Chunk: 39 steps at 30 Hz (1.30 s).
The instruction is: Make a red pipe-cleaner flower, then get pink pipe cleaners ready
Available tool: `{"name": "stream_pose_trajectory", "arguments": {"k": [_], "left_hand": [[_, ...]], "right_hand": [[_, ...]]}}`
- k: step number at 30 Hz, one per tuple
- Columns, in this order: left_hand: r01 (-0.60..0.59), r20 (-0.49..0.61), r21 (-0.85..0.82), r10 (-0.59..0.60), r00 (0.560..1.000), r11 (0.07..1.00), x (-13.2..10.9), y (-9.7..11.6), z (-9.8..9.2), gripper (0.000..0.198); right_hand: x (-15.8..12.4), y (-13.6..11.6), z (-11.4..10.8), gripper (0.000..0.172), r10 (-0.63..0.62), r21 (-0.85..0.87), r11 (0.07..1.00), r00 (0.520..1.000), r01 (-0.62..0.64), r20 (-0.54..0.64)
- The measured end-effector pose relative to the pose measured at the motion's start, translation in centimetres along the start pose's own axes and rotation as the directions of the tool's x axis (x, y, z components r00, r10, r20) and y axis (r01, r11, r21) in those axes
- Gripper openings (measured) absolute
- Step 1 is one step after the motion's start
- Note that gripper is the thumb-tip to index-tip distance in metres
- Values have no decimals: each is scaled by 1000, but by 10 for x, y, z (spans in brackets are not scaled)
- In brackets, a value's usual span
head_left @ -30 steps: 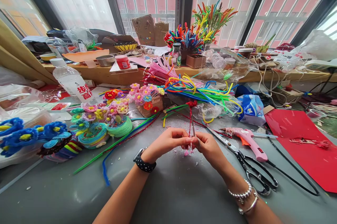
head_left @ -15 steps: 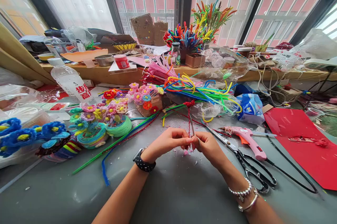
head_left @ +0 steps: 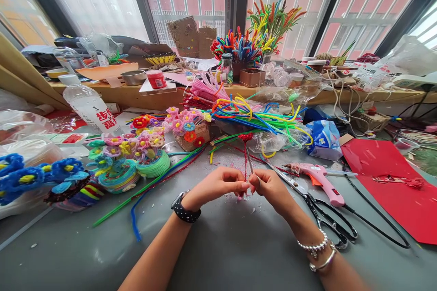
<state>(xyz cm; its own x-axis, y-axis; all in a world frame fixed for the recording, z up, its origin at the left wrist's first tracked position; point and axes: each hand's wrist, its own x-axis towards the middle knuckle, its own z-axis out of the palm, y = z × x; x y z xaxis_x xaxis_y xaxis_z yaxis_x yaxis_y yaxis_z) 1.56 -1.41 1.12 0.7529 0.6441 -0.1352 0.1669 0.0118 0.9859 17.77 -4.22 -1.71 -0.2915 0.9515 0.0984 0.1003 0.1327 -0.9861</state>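
Observation:
My left hand (head_left: 227, 182) is closed in a pinch on the lower part of a thin red tinsel pipe cleaner stem (head_left: 245, 159). The stem stands upright and ends at the top in a bushy red head (head_left: 245, 137). Close beside it, my right hand (head_left: 269, 187) grips small metal scissors (head_left: 250, 162), their slim blades pointing up and away along the stem. Fingers hide most of the handles. The fingertips of both hands nearly meet, with something pale and small between them that I cannot make out. Pink and white fluff (head_left: 221, 159) lies scattered around.
To the right are large black-handled scissors (head_left: 327, 220), a pink glue gun (head_left: 324, 181) with its cord, and red card (head_left: 392, 186). On the left stand pipe cleaner flower pots (head_left: 155, 163) and a bottle (head_left: 90, 104). Bundled pipe cleaners (head_left: 259, 118) lie behind the hands.
My right hand has drawn slightly away from the left, opening a small gap between the fingertips. My left hand keeps its pinch on the stem. The view has shifted a little.

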Motion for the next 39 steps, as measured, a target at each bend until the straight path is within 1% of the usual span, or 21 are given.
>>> {"name": "stream_pose_trajectory", "arguments": {"k": [2, 4, 8, 10, 12, 14, 18, 22, 24, 26, 28, 33, 37, 39], "left_hand": [[0, 11, -1, 0, 1000, 1000, 0, 0, 1, 25], [-3, 26, 5, 3, 1000, 1000, 1, 0, 2, 25], [-13, 44, 18, 12, 999, 1000, 2, -1, 2, 26], [-8, 32, 10, 8, 999, 1000, 1, 0, 2, 25], [-23, -10, -4, 23, 1000, 1000, 1, 1, 1, 24], [-53, -81, -15, 52, 995, 998, 1, 3, 1, 23], [-71, -235, -35, 61, 970, 997, 2, 4, 0, 22], [-93, -294, -43, 77, 953, 995, 2, 3, -2, 23], [-102, -300, -41, 85, 950, 994, 2, 3, -2, 23], [-103, -294, -43, 86, 952, 994, 2, 3, -2, 22], [-103, -286, -43, 87, 954, 994, 2, 4, -1, 22], [-123, -314, -19, 111, 943, 992, 3, 6, 1, 22], [-113, -287, -5, 107, 952, 994, 3, 5, 1, 23], [-104, -292, -24, 92, 952, 994, 2, 4, 1, 22]], "right_hand": [[0, 2, 0, 51, -16, 31, 999, 998, 15, 53], [0, 3, -1, 51, -23, 48, 999, 997, 20, 72], [0, 4, -3, 50, -13, 26, 1000, 1000, 12, 14], [-1, 3, -4, 52, -9, 19, 1000, 1000, 8, 17], [0, 2, -5, 54, -7, 22, 1000, 999, 6, 43], [0, 2, -5, 56, -3, 16, 1000, 998, 2, 55], [0, 3, -4, 57, 16, -41, 999, 1000, -15, 22], [0, 3, -2, 57, 20, -76, 997, 1000, -20, -2], [0, 2, -1, 54, 18, -48, 999, 999, -20, -46], [0, 1, -1, 46, 32, -3, 999, 993, -33, -110], [1, -1, -1, 38, 58, 48, 998, 988, -52, -141], [0, -5, 2, 30, 102, 139, 986, 992, -92, -72], [0, -6, 6, 26, 110, 190, 978, 988, -89, -105], [0, -6, 7, 25, 117, 236, 968, 986, -87, -116]]}}
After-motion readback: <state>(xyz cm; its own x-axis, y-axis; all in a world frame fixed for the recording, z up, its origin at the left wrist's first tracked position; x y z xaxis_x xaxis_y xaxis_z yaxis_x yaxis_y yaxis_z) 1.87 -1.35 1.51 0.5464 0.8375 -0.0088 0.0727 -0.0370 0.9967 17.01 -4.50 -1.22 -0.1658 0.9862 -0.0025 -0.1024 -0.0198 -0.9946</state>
